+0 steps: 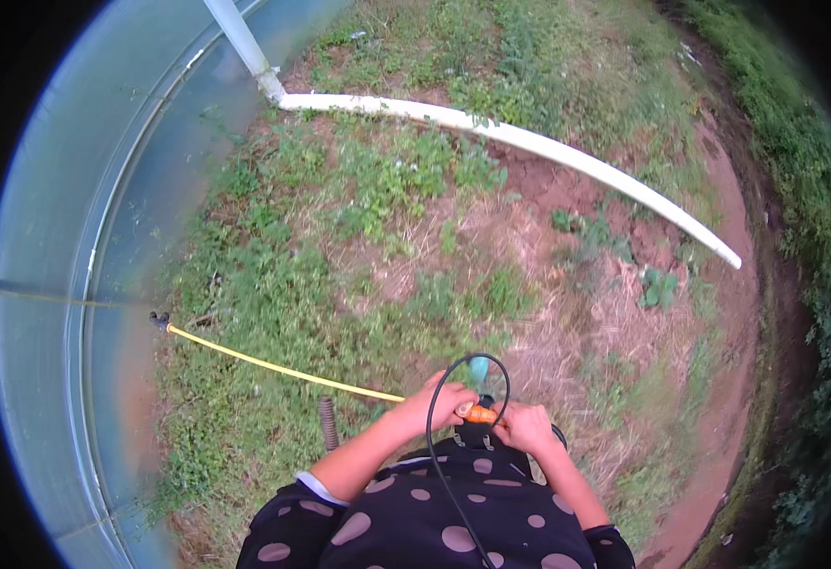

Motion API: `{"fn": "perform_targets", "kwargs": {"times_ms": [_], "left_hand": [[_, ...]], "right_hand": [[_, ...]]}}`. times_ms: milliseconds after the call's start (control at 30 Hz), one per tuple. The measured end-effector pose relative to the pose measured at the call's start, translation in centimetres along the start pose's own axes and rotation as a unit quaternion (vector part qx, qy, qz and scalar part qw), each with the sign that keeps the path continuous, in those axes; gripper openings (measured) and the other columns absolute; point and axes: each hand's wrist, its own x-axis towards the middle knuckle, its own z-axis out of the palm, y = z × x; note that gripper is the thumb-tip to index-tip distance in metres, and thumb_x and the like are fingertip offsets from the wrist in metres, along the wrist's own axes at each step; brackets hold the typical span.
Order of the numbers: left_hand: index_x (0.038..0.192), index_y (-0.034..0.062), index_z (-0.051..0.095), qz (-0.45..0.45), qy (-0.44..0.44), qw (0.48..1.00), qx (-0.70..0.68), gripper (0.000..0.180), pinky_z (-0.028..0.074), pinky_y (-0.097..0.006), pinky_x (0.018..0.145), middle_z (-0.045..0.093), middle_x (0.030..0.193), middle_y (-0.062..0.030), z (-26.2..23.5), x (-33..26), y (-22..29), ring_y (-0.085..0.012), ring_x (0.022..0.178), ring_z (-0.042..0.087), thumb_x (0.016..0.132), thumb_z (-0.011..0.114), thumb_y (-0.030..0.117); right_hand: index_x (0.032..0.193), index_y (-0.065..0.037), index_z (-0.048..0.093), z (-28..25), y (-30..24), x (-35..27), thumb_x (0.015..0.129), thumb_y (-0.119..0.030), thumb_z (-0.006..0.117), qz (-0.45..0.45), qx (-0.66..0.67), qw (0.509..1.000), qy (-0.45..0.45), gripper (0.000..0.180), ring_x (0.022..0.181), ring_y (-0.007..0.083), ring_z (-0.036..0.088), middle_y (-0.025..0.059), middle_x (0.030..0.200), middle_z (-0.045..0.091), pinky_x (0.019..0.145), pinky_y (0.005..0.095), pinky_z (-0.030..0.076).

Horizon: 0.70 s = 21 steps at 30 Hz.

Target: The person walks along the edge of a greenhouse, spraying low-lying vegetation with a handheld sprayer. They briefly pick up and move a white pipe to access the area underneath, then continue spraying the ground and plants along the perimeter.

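Note:
My left hand (434, 403) and my right hand (523, 425) meet in front of my chest, both closed around the orange grip (479, 413) of a spray wand. A thin yellow lance (273, 368) runs from the grip out to the left and ends in a small dark nozzle (158, 320) near the greenhouse film. A black hose (446, 446) loops over my hands and drops down my dotted top. A teal knob (479, 367) sits just above the grip.
A translucent plastic greenhouse wall (64, 284) curves along the left. A white pipe (529, 142) lies across the weedy ground, joined to an upright white post (240, 43). Bare red soil (728, 379) runs along the right beside thick weeds. A ribbed brown tube (328, 422) stands near my left arm.

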Motion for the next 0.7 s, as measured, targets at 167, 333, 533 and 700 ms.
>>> {"fn": "perform_targets", "kwargs": {"times_ms": [167, 333, 533, 700], "left_hand": [[0.101, 0.0134, 0.05, -0.013, 0.018, 0.998, -0.063, 0.042, 0.026, -0.046, 0.094, 0.055, 0.081, -0.0056, -6.8, 7.6, -2.2, -0.0232, 0.085, 0.054, 0.063, 0.067, 0.015], [0.102, 0.0135, 0.05, -0.032, 0.039, 0.997, -0.053, 0.044, 0.026, -0.045, 0.095, 0.056, 0.082, -0.0043, -13.9, 11.6, -6.9, -0.022, 0.086, 0.054, 0.062, 0.068, 0.016], [0.103, 0.0211, 0.05, -0.132, 0.036, 0.991, -0.002, 0.044, 0.029, -0.046, 0.091, 0.053, 0.082, -0.0007, -23.7, 14.4, -16.8, -0.019, 0.087, 0.053, 0.062, 0.068, 0.022], [0.104, 0.019, 0.049, -0.081, -0.005, 0.996, 0.026, 0.043, 0.023, -0.052, 0.093, 0.053, 0.082, -0.0015, -35.2, 19.1, -24.2, -0.0202, 0.089, 0.053, 0.065, 0.066, 0.02]], "right_hand": [[0.084, -0.014, 0.054, -7.7, 4.1, 7.5, 0.067, -0.026, 0.057, 0.032, 0.0, 0.996, -0.082, 0.021, 0.062, 0.0283, 0.057, 0.0104, 0.07, 0.057, 0.054, 0.0394, 0.045], [0.083, -0.014, 0.054, -11.4, 5.7, 17.5, 0.066, -0.023, 0.057, -0.001, 0.025, 0.996, -0.084, 0.019, 0.062, 0.0287, 0.057, 0.0106, 0.069, 0.056, 0.055, 0.0389, 0.045], [0.08, -0.012, 0.052, -12.7, 5.9, 33.5, 0.068, -0.02, 0.053, -0.074, -0.008, 0.994, -0.081, 0.014, 0.059, 0.027, 0.056, 0.0086, 0.066, 0.056, 0.051, 0.0378, 0.044], [0.082, -0.013, 0.052, -17.7, 5.0, 46.3, 0.065, -0.021, 0.055, -0.056, -0.021, 0.995, -0.076, 0.019, 0.058, 0.0267, 0.056, 0.008, 0.065, 0.055, 0.049, 0.0376, 0.044]]}}
